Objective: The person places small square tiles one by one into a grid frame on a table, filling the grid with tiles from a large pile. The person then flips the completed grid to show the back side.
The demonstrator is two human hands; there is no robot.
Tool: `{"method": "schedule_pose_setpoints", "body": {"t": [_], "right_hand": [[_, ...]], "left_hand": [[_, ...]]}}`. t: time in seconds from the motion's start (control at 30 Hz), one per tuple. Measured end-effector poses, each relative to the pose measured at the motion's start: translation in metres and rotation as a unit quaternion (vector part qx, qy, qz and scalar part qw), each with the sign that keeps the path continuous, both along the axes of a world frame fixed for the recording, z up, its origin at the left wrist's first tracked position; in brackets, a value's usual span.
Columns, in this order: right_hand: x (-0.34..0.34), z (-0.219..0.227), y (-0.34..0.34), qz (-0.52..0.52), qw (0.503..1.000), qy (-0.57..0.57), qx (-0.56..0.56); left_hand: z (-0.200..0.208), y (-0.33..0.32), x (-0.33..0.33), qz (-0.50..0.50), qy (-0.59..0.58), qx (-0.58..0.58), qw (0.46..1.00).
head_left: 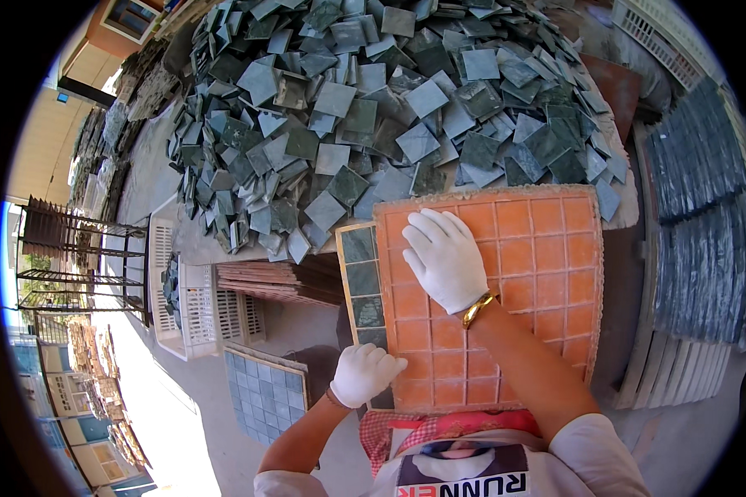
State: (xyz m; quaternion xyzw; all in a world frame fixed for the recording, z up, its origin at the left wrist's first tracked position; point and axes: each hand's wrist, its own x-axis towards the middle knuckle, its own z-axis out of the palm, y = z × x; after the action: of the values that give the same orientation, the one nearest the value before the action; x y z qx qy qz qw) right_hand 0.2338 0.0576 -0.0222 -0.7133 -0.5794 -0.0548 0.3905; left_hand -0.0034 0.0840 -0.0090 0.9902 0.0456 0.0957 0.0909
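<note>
An orange grid tray (506,306) with square compartments lies in front of me, its near edge close to my body. My right hand (445,258), in a white glove, rests flat on its upper left part with fingers stretched out. At the tray's lower left edge, my gloved left hand (365,374) is closed, thumb over the rim; the undersides of its fingers are hidden. Partly covered by the orange tray, a wood-edged frame of dark green stone tiles (360,277) shows along the left. The orange compartments in sight hold no tiles.
A large heap of loose grey-green stone tiles (340,99) covers the table beyond. Left are a white plastic crate (197,311), stacked reddish boards (286,280) and a tiled panel (265,388). Dark stacked sheets (700,224) and a pale slatted pallet (671,370) stand right.
</note>
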Motion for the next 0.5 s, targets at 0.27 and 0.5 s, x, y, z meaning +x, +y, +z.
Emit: {"method": "schedule_pose_setpoints", "body": {"t": [0.27,0.5], "right_hand": [[-0.002,-0.002,0.002,-0.007,1.000,-0.004,0.012],[-0.001,0.000,0.002,-0.005,1.000,-0.021,0.000]], "left_hand": [[0.018,-0.056,-0.059,-0.013,0.050,-0.130,0.990],[0.035,-0.073,-0.114,0.287,0.221,-0.131,0.923]]}}
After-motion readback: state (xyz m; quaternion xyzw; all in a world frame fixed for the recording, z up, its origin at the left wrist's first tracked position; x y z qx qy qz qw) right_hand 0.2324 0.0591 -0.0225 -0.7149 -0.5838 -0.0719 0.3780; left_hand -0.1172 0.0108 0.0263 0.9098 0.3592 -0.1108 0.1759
